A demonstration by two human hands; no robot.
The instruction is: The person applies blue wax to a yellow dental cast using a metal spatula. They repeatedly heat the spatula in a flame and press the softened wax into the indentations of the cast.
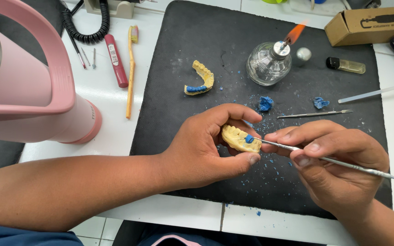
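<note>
Wax carving under way above the black mat (183,54): the left hand (201,146) pinches a yellow cast (237,138), while the right hand (338,159) pinches a carver (343,162), tip on blue wax (249,138). Next likely calls for light, steady strokes.
</note>
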